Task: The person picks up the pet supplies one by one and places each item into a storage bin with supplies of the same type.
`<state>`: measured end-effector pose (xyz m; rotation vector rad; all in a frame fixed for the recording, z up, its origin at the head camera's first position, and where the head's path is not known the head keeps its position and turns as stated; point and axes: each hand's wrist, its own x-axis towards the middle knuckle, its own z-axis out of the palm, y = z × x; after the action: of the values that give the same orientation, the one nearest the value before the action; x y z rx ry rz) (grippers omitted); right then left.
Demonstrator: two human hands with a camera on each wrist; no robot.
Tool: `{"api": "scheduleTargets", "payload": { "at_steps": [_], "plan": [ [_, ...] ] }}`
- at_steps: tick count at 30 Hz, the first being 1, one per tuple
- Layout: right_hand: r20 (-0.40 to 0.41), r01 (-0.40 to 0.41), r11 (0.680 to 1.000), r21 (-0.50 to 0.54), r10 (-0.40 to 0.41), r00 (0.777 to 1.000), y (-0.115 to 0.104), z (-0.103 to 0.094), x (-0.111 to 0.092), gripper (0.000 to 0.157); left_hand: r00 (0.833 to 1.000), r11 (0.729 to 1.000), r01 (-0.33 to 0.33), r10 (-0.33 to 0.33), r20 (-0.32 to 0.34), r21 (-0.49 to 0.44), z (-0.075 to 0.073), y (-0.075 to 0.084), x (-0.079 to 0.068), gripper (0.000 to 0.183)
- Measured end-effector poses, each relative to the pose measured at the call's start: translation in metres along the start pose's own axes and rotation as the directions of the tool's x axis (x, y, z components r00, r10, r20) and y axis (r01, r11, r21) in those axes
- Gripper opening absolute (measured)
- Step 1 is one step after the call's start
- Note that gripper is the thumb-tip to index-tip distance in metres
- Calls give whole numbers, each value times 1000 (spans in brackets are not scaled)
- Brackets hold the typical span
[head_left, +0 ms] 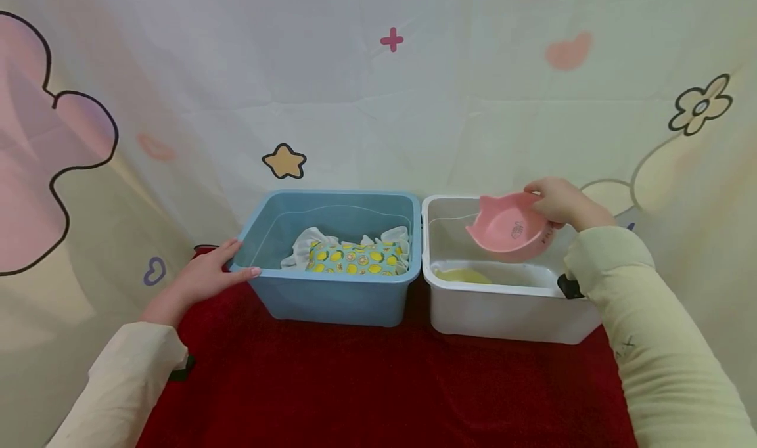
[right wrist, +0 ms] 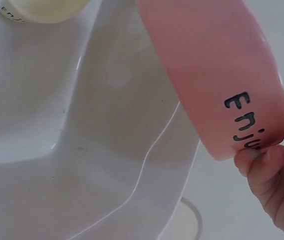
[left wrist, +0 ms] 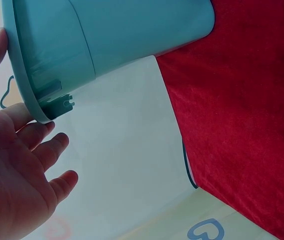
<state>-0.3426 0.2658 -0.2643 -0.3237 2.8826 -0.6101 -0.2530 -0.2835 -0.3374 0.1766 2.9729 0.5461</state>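
Note:
My right hand (head_left: 558, 201) pinches the rim of a pink cat-eared bowl (head_left: 503, 228), holding it tilted above the white bin (head_left: 508, 313). A fish-like drawing marks its inside; dark lettering shows on its side in the right wrist view. Down in the white bin lies a pale yellow bowl (right wrist: 52, 12), partly cut off in that view. At the near left corner of the blue bin (head_left: 337, 300), my left hand (head_left: 204, 277) rests on the rim, fingers spread. The left wrist view shows its lower fingers loosely bent below the rim (left wrist: 19, 75).
Inside the blue bin lies a small lemon-print pillow (head_left: 355, 257) with white ruffles. Both bins stand side by side on a dark red cloth (head_left: 378, 382). A pale printed curtain (head_left: 355, 126) hangs right behind them.

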Motion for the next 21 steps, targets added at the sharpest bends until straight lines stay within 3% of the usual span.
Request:
{"api": "scheduleTargets", "payload": {
  "at_steps": [21],
  "plan": [
    [13,-49,998,36,49,999,20,5,3,47,1000,1000,-11,11,-4,-9,-2,1,-1,91]
  ]
}}
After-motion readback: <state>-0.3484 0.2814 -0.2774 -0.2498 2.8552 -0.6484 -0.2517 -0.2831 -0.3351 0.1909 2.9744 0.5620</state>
